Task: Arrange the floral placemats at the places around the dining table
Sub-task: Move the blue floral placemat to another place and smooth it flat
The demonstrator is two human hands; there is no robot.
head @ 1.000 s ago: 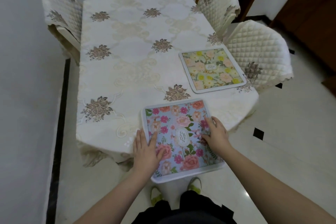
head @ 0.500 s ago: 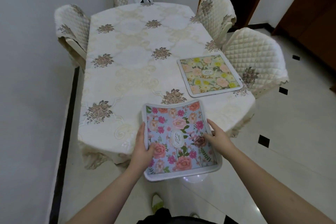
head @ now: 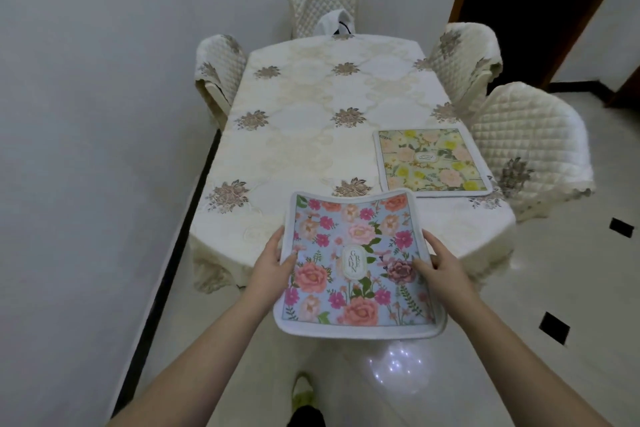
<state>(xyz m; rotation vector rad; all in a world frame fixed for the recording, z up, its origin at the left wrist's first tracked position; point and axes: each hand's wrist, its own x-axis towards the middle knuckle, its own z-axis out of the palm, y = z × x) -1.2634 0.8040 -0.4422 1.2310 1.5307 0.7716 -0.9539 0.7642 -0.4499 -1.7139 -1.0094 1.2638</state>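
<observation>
Blue placemat [head: 356, 263] now lifted off the table [head: 311, 142], held over its near edge. My left hand [head: 270, 265] and right hand [head: 438, 262] each pinch a side, thumbs on top. Yellow placemat [head: 431, 159] unchanged, flat at table's right side.

The blue floral placemat [head: 356, 263] at lower centre of the frame carried a white oval label reading "GARDEN". The yellow placemat [head: 431, 159] at right bore a label too small to read.
</observation>
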